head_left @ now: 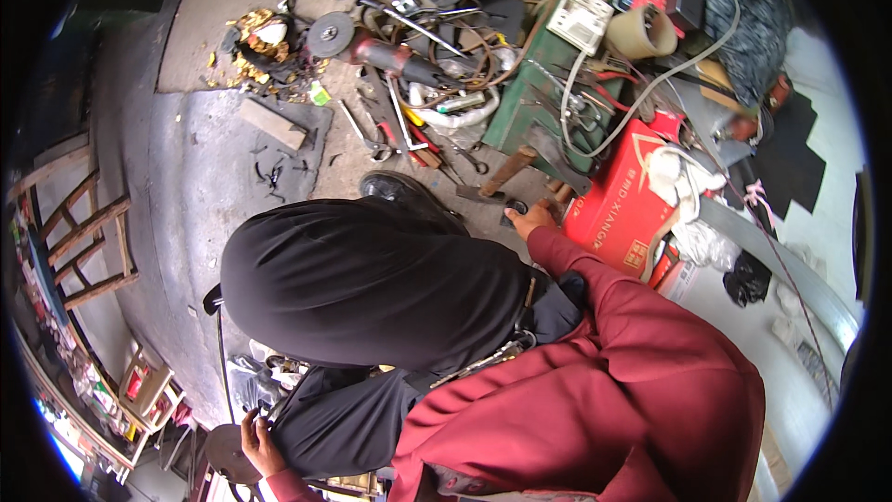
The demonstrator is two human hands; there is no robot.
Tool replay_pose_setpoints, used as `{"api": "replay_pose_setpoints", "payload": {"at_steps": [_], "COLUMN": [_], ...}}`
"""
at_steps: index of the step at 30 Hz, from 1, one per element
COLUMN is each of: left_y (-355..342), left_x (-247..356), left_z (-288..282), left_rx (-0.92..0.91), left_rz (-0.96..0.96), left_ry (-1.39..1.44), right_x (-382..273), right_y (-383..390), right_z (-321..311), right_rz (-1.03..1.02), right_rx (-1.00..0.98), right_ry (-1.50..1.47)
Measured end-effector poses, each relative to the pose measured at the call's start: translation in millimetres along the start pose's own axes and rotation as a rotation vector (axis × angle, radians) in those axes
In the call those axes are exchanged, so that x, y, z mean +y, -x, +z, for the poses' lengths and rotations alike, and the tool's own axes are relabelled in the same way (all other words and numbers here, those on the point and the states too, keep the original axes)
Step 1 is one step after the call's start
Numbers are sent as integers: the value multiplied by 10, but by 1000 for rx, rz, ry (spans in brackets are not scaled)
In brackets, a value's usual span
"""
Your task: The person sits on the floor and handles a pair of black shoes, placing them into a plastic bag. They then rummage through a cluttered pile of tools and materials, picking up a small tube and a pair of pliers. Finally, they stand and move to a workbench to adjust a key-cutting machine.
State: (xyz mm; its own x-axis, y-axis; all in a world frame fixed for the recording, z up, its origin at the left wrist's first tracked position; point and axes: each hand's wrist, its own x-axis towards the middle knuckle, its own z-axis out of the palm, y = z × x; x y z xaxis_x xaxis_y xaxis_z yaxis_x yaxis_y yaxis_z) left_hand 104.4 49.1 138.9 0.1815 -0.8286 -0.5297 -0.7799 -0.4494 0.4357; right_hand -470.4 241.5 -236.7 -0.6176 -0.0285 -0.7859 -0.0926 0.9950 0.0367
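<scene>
My right hand grips a small dark object, hard to make out, beside two wooden-handled hammers and a red cardboard box. Low at left, my left hand has curled fingers beside a dark round disc; what they hold is unclear. My bent leg in black trousers lies between the hands, with a black shoe beyond it.
An angle grinder, wrenches, cords and a green case clutter the floor ahead. A wooden board lies left of them. Wooden frames stand at far left. A metal strip runs along the right.
</scene>
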Motion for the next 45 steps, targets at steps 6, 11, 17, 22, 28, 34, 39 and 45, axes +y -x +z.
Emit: {"api": "replay_pose_setpoints", "payload": {"at_steps": [6,11,17,22,28,34,39,45], "left_y": [251,233,281,358,445,382,338,283], "left_x": [252,323,346,225,-60,-232,-154,-85], "left_z": [169,227,226,199,152,104,91,89], "left_rx": [157,240,269,265,228,159,123,98], "left_rz": [64,65,110,29,12,-14,-7,13], "left_ry": [-7,48,49,83,116,90,58,61], "right_x": [320,100,-1470,-2875,-1729,49,-222,-797], "right_y": [-232,-154,470,600,268,166,114,-40], "right_z": [286,151,-428,-381,-80,58,-82,-178], "right_rz": [-302,-628,-1027,-859,-1018,-653,-275,-106], "right_rx": [90,-240,-5,-462,-234,-147,-210,-300], "right_ry": [41,337,126,-714,72,145,-546,-576]}}
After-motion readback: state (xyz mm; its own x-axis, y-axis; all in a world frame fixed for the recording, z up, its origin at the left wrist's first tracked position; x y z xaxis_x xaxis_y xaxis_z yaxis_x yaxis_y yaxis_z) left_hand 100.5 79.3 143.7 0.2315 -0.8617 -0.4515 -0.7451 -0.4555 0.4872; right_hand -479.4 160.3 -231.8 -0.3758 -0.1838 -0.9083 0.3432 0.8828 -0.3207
